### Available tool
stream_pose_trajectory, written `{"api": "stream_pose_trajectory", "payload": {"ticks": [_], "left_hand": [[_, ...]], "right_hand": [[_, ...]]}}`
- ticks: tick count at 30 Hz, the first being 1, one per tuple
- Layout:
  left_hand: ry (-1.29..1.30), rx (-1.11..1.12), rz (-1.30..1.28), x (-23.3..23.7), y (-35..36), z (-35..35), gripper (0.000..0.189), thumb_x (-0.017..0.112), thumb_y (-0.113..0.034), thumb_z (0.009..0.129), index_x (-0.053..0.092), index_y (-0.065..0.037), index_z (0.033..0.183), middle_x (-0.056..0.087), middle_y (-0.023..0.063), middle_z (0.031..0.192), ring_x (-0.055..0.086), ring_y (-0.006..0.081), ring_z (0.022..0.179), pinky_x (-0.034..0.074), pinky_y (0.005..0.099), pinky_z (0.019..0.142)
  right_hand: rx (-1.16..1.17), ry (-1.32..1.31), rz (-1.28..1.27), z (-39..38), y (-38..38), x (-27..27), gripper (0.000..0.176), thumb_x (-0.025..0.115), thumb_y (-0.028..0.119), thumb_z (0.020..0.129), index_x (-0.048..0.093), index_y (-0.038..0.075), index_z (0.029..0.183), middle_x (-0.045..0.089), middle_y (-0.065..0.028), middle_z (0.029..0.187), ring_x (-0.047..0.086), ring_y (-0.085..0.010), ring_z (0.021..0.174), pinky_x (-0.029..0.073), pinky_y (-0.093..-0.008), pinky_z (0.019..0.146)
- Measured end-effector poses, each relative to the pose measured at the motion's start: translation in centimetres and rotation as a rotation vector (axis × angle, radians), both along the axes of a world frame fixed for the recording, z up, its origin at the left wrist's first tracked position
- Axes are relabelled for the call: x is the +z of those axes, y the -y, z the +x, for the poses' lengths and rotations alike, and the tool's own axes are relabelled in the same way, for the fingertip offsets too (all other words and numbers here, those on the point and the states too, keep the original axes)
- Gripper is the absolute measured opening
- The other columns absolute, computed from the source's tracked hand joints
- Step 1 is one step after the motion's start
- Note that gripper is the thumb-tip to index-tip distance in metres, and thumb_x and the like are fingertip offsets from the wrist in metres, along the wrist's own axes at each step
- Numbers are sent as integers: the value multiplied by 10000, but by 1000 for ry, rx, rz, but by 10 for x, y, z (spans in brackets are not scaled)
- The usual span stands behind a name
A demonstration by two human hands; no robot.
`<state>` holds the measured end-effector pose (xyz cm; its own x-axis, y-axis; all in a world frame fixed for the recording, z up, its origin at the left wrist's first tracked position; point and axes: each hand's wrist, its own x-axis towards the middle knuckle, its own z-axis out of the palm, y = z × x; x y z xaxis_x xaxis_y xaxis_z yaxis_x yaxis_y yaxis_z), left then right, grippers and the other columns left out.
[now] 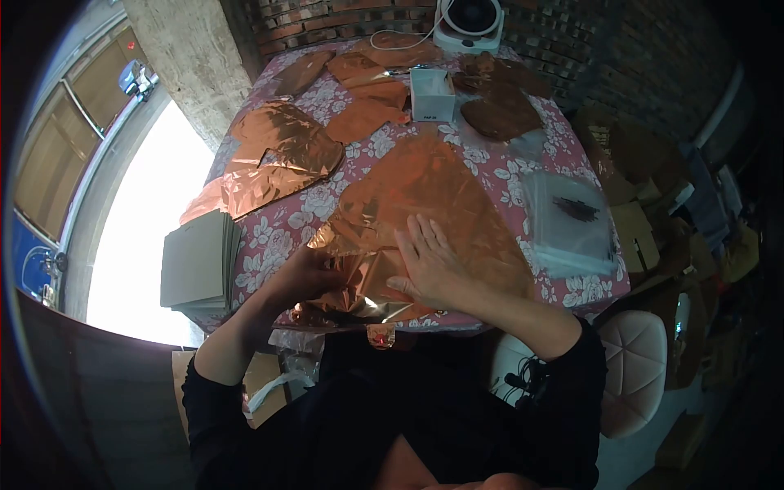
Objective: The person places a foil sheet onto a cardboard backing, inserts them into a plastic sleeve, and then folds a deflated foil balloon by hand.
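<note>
A large copper-coloured foil balloon (433,184), deflated, lies flat on the table in front of me. My right hand (429,261) rests palm down on it, with the fingers stretched out. At the balloon's left edge, my left hand (310,273) has its fingers curled on the crumpled foil; the fingertips are partly hidden. The foil is creased and shiny between my hands and towards the table's near edge. To the upper left lies another wrinkled foil balloon (282,151), also flat.
More flat foil pieces (498,113) lie across the back, around a small white box (433,96). Clear plastic bags (569,220) are at the right and stacked grey card (194,261) at the left. A white fan (468,28) stands behind; a white chair (635,371) is at right.
</note>
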<state>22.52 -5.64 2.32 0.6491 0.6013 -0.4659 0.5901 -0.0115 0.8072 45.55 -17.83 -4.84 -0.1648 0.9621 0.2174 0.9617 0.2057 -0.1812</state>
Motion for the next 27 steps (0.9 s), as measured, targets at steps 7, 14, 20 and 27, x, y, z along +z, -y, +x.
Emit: {"api": "stream_pose_trajectory", "payload": {"ticks": [7, 14, 20, 27], "left_hand": [[1, 43, -18, -5, -5, -6, 149, 708, -93, 807, 636, 35, 830, 593, 30, 648, 544, 89, 547, 417, 241, 479], [-82, 137, 469, -25, -15, -51, 149, 637, -120, 852, 648, 26, 823, 632, 102, 674, 615, 186, 576, 477, 305, 532], [-63, 281, 991, -30, -6, -76, 124, 585, -107, 876, 617, 13, 866, 630, 158, 773, 628, 328, 700, 493, 375, 643], [67, 6, 993, -26, -2, -42, 143, 685, -127, 812, 661, -34, 918, 604, 112, 934, 541, 306, 989, 429, 394, 869]], "right_hand": [[14, 59, -18, -4, 4, -2, 915, 420, 656, 909, 291, -89, 1424, 208, -410, 1454, 152, -517, 1411, 110, -555, 1165], [12, 32, -51, -8, 6, 10, 1006, 575, 701, 794, 317, -5, 1462, 158, -414, 1471, 113, -532, 1415, 86, -556, 1167], [3, 4, -81, -10, 6, 17, 1051, 642, 701, 727, 341, 10, 1460, 156, -413, 1473, 105, -524, 1419, 82, -556, 1169], [-4, 12, -82, -11, 6, 19, 1059, 653, 705, 708, 352, 18, 1456, 161, -413, 1471, 111, -524, 1416, 83, -558, 1169]]}}
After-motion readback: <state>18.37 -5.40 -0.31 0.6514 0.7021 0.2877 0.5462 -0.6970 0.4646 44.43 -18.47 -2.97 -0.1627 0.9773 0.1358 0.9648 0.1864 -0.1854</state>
